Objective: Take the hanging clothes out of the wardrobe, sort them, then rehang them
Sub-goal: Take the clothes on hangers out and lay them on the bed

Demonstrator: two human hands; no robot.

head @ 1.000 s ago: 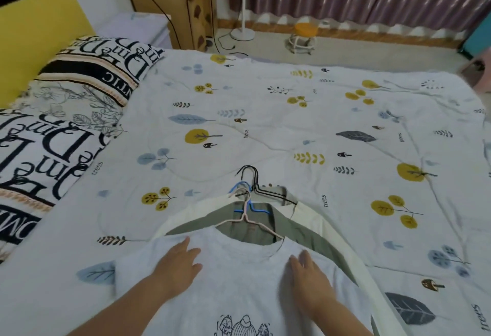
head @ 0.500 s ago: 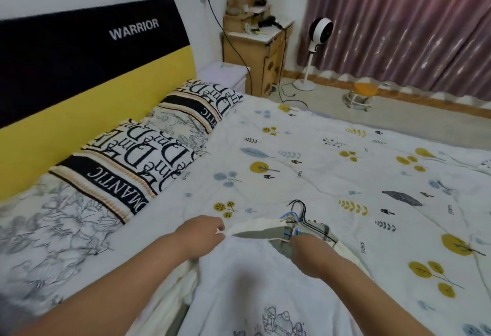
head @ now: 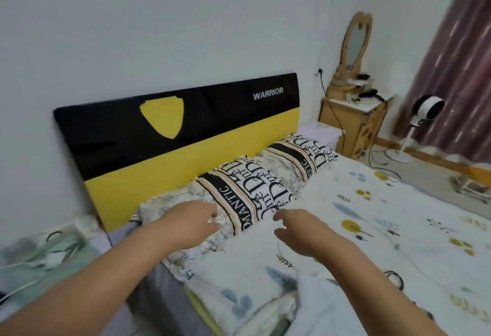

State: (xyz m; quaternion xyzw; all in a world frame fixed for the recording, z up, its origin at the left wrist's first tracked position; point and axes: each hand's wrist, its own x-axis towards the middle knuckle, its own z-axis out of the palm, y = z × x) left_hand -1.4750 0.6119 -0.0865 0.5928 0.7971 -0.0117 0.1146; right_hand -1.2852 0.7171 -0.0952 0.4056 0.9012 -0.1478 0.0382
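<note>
Both hands have let go of the clothes. The left hand and the right hand now hang in the air with loosely curled fingers and hold nothing. The pile of clothes lies on the bed, below and behind the right hand. I judge the person now turns away to fetch more.

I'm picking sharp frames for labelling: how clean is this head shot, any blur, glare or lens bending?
Head view: motion blur smears the lower left corner and softens both the left hand and right hand; the glossy black headboard shows faint sheen but no harsh glare; light is soft and even; wide-angle distortion bends the curtain at the right edge.
</note>
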